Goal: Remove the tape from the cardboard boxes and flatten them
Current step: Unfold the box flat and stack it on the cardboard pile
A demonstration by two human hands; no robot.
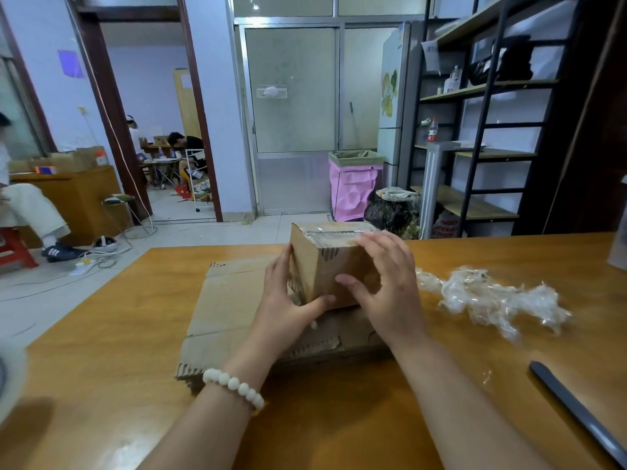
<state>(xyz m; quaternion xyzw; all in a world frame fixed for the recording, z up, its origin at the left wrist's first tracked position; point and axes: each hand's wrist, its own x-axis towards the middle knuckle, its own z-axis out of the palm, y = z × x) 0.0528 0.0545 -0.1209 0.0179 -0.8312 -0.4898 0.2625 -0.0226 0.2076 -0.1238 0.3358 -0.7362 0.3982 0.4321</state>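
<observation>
A small cardboard box (334,262) stood near the middle of the wooden table (112,334), resting on a stack of flattened cardboard (234,300). It sat turned so that one upright corner edge pointed toward the camera, and its long axis ran away from the viewer and a little to the right. Clear tape (336,232) still covered its closed top, so nothing inside it could be seen. The left hand (288,300) pressed against the box's left face, fingers spread upward along the side and the thumb hooked around the lower near corner. The right hand (383,286) lay over the right face, fingers loosely curled across the top right edge and thumb flat against the cardboard; both hands held the box between them. A white bead bracelet (234,385) circled the left wrist. To the right, well apart from the box, a crumpled heap of removed clear tape (488,296) lay on the tabletop, and a dark slim tool (576,412) lay near the right edge. Beyond the table stood a bin with a pink liner (354,188), its contents not visible.
</observation>
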